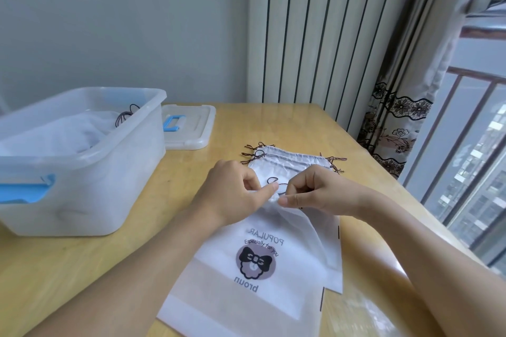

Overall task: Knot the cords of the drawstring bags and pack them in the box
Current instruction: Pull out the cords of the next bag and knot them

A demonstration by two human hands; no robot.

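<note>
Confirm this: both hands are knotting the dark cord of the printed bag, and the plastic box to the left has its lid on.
Not quite: the head view shows the box open, its lid lying on the table behind it. Both hands, left and right, do work the cord.

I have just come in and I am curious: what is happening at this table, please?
A person is tying the dark cord of a white drawstring bag on the wooden table; the left hand and right hand both pinch it. More bags wait behind. The clear plastic box on the left already holds some.
</note>
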